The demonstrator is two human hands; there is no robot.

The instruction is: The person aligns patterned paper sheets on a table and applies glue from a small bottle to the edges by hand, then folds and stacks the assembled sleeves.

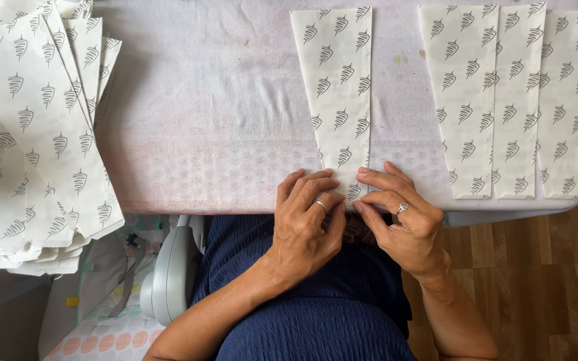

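Our left hand (306, 220), right hand (399, 217): fingers flat, pinching nothing, pressing narrow end of tapered printed paper piece (339, 93) at padded board (209, 113) near edge. Three finished pieces (510, 100) right of it; stack (28, 134) left. We judge: keep edges aligned, press evenly.

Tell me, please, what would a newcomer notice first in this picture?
Both hands, left hand and right hand, press the narrow end of a tapered white paper piece with grey leaf print at the near table edge. Three similar pieces lie right; a large stack of printed sheets lies left.
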